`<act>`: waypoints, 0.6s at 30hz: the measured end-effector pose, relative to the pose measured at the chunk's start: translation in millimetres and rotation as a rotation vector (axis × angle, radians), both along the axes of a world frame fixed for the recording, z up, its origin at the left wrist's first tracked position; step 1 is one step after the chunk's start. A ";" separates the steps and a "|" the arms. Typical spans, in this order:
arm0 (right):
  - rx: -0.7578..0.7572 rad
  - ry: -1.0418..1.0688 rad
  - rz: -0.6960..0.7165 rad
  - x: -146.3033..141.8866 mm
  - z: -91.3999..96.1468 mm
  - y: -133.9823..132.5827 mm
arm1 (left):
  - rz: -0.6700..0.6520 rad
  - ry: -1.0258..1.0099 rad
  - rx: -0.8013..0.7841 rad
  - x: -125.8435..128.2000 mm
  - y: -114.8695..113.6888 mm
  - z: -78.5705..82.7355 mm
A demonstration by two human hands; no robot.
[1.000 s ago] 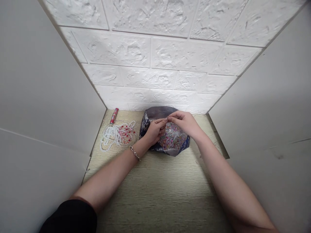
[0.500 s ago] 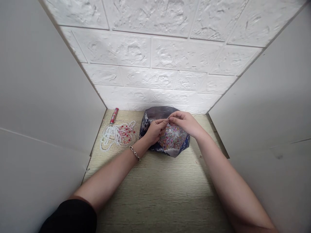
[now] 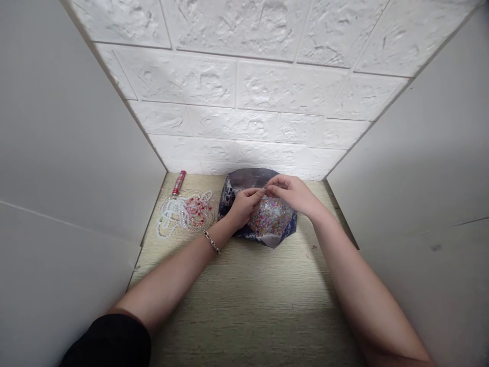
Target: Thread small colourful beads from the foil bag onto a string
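Over an opened dark bag [image 3: 248, 177] full of small multicoloured beads [image 3: 272, 216], my two hands meet fingertip to fingertip. My left hand [image 3: 245, 205] is closed in a pinch at the bag's left side. My right hand [image 3: 294, 193] pinches thumb and forefinger together just right of the left fingertips. Whatever lies between the fingers is too small to make out. A chain bracelet [image 3: 212, 241] circles my left wrist.
Left of the bag lie strung white, clear, pink and red beads [image 3: 185, 211] in a loose heap. A red tube [image 3: 179, 182] lies behind them. A white brick-patterned wall [image 3: 244, 122] stands at the back, with grey panels on both sides of the wooden table [image 3: 244, 295].
Both hands stay over the bag. The right fingertips have moved very slightly away from the left ones.
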State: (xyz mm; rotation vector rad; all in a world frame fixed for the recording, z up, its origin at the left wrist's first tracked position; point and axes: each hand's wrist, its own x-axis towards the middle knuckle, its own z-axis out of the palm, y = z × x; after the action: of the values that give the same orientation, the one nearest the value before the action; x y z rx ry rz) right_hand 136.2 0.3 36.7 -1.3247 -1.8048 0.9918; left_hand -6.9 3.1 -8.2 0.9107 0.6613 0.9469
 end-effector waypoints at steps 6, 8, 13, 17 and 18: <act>-0.007 0.010 0.002 -1.7 -0.8 -1.0 | 0.007 0.000 0.014 0.0 -0.4 0.6; 0.031 -0.044 0.000 -3.0 -0.1 -2.0 | 0.010 0.003 0.004 0.1 -0.3 0.7; 0.180 -0.224 -0.018 -7.3 2.8 -4.7 | 0.017 0.014 -0.003 0.4 0.4 -0.3; 0.297 -0.348 -0.031 -10.4 4.7 -6.5 | 0.025 0.016 -0.003 0.8 0.9 -1.6; 0.323 -0.374 -0.033 -11.1 4.8 -6.7 | 0.027 0.014 -0.004 0.8 1.0 -1.9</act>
State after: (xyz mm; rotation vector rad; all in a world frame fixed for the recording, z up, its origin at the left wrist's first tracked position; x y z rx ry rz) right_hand 125.1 -6.4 41.5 -1.3909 -2.1028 0.4239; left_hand -6.1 4.1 -10.1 0.9071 0.6886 0.9642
